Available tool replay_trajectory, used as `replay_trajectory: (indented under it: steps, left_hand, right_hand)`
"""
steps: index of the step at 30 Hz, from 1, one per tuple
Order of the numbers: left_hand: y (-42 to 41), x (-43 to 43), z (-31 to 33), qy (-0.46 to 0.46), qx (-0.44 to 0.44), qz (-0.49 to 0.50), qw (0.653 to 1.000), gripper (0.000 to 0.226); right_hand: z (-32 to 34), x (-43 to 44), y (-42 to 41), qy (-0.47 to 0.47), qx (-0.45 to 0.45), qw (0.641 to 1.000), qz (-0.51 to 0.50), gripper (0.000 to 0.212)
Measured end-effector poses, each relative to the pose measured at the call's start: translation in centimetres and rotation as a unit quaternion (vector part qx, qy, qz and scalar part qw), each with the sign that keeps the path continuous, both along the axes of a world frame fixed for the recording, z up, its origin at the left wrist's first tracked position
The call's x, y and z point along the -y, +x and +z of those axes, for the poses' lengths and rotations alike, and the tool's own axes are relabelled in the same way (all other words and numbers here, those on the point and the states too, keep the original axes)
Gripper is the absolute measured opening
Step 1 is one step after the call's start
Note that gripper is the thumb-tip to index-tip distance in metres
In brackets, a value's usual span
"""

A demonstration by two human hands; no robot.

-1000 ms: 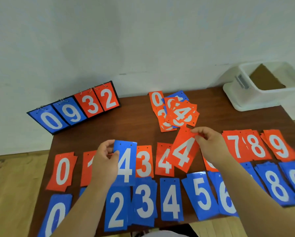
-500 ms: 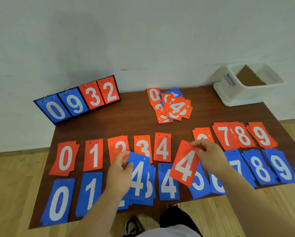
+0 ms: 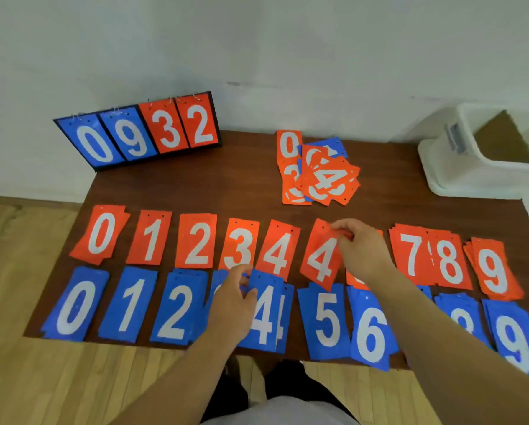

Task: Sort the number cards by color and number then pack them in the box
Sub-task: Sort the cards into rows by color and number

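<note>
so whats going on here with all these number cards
A person is sorting number cards on a dark wooden table. Their right hand pinches an orange card with a white 4 by its top edge, beside the orange 4 pile; the left hand holds a blue card with a white 4 over the blue 4 pile. A mixed heap of cards lies unsorted at the back, and the white plastic box sits at the right.

Two hands (image 3: 231, 305) (image 3: 359, 248), one box (image 3: 459, 173), one scoreboard (image 3: 140, 133), one table (image 3: 196, 185)
</note>
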State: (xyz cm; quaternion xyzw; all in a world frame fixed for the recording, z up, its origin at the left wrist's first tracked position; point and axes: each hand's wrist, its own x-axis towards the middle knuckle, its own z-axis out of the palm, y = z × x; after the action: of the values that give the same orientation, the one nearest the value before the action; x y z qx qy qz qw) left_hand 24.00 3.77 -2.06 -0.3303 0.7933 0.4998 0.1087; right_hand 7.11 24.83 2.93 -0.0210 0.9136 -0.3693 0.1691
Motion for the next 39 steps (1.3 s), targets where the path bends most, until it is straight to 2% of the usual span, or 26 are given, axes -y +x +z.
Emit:
replay_trajectory:
  steps: [8,14,25,33,39]
  left_hand:
    - [-0.5,-2.4,-2.5,-0.068,0.065,-0.046,0.994,0.048]
    - [-1.0,-1.9,-1.5,-0.154,0.065,-0.024,0.986,0.057]
    - [-7.4,0.4,0.9,-0.209,-0.001,-0.015,0.978,0.054]
    - [-18.5,2.2,1.3,-0.22,-0.005,-0.058,0.974,0.061]
    - [-26.8,2.4,-0.8,-0.209,0.007,-0.107,0.972,0.068]
  right_hand:
    - [-3.9,4.7,-4.6,-0.024,-0.004,0.997,0.069,0.029]
    - [-5.9,6.0,-5.6,0.069,0.0,0.983,0.171,0.028]
    - [-3.3,-0.4,-8.9,0.067,-0.041,0.993,0.086,0.036]
    - [-3.3,-1.6,-13.9,0.094,-0.027,0.995,0.018,0.041]
    - [-5.6,-0.6,-17.9,0.132,0.023,0.99,-0.032,0.051]
